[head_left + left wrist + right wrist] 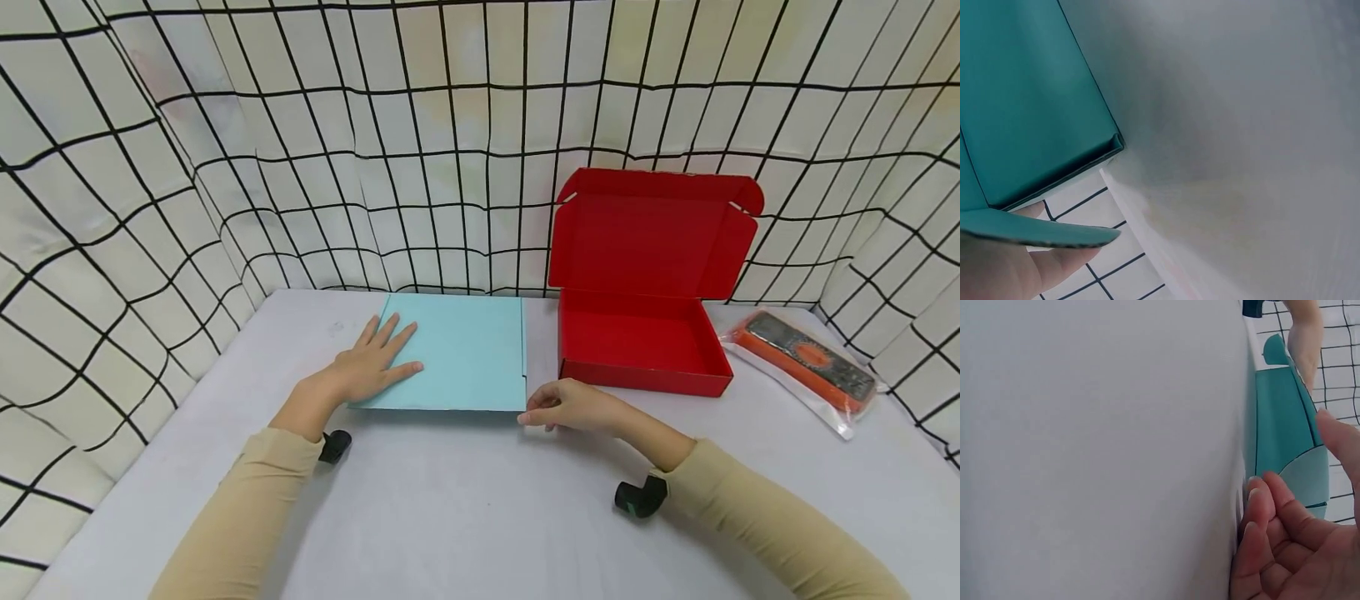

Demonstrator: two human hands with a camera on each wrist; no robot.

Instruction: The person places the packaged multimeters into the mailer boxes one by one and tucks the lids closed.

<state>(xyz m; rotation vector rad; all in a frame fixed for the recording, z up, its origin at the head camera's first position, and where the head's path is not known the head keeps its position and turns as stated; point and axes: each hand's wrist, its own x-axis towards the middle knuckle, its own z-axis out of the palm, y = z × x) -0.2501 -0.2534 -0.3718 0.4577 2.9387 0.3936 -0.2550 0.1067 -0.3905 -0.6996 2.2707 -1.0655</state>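
The light-blue cardboard box (1280, 415) lies on the bench (465, 517). The left hand (375, 367), fingers spread, rests on its lid (472, 354), probably to steady it. The right hand (573, 406) bends its fingers beside the side flap (1311, 478); whether they pinch, I cannot tell.

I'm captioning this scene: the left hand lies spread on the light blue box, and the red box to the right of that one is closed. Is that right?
Not quite: the red box is open, its lid standing up, as the head view shows. The left hand does lie spread on the light blue box.
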